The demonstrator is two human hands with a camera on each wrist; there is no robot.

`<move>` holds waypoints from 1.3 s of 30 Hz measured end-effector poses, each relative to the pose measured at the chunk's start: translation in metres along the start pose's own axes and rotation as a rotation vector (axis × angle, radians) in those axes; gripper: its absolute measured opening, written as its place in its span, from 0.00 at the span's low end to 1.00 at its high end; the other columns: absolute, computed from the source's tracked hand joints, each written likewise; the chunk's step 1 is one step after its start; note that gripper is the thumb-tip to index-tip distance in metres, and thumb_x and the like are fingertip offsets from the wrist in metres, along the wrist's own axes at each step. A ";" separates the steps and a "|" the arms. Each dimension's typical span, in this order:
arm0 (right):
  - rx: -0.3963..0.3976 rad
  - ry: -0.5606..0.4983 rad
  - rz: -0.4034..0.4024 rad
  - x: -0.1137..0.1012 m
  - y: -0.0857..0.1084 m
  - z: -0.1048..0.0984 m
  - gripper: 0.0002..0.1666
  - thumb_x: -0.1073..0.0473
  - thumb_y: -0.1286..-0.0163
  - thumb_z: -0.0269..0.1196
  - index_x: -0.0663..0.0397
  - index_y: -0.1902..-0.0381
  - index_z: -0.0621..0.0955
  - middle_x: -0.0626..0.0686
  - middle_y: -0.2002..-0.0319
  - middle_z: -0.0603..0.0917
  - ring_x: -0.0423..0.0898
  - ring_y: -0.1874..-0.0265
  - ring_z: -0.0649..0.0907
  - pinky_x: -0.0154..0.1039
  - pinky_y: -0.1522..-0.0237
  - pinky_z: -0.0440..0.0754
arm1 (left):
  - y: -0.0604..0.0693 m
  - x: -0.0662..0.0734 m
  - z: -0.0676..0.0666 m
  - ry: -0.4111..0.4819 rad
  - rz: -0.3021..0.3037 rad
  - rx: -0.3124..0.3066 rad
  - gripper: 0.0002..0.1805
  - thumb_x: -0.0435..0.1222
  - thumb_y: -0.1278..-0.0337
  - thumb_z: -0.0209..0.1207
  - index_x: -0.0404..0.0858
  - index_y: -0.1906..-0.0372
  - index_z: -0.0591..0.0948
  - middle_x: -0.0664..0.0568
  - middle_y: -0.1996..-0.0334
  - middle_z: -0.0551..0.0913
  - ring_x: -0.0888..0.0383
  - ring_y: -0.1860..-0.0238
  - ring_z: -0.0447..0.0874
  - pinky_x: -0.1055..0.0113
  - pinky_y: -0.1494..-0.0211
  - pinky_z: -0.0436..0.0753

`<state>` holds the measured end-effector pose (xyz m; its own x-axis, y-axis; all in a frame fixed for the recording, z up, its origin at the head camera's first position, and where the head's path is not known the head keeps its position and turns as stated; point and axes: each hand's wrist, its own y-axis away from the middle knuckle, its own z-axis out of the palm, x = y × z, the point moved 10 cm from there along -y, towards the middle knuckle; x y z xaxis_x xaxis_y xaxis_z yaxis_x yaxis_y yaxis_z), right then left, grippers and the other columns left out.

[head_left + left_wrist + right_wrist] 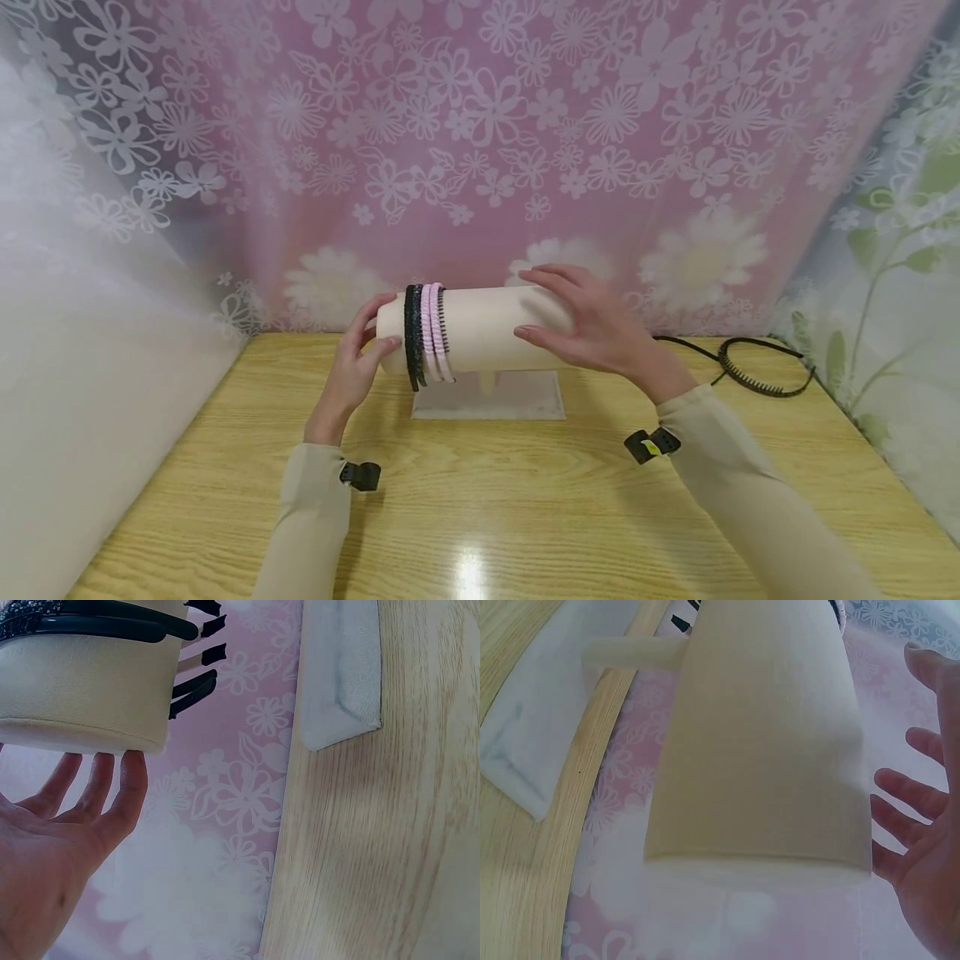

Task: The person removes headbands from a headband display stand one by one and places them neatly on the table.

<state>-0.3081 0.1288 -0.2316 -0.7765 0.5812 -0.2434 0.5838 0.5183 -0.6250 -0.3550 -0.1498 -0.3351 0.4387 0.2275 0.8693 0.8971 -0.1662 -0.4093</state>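
A cream padded headband stand [498, 329], shaped like a horizontal cylinder, stands on a pale rectangular base [517, 404]. Near its left end it carries several headbands: a black one [412, 337], a dark glittery one and pink gathered ones [432, 333], with comb teeth showing. My left hand [352, 367] holds the left end, thumb in front; in the left wrist view its fingertips meet the end's rim. My right hand [592, 321] lies along the right end, fingers spread and holding nothing; whether it touches the cylinder cannot be told.
On the wooden table [465, 500], at the back right, lies a black toothed headband [765, 390], with another dark band partly behind my right arm. A pink flowered curtain [480, 167] hangs behind the table, and pale cloths flank both sides.
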 end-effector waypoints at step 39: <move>-0.144 0.078 -0.022 -0.018 -0.044 0.057 0.42 0.36 0.35 0.68 0.52 0.31 0.76 0.59 0.32 0.77 0.56 0.32 0.76 0.55 0.31 0.73 | 0.000 -0.001 0.001 0.008 -0.018 -0.009 0.30 0.37 0.27 0.55 0.57 0.24 0.67 0.53 0.26 0.67 0.44 0.33 0.75 0.69 0.56 0.84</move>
<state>-0.3329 0.0599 -0.2418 -0.7721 0.6127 -0.1688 0.5989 0.6128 -0.5155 -0.3560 -0.1494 -0.3364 0.4224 0.2227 0.8786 0.9042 -0.1706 -0.3915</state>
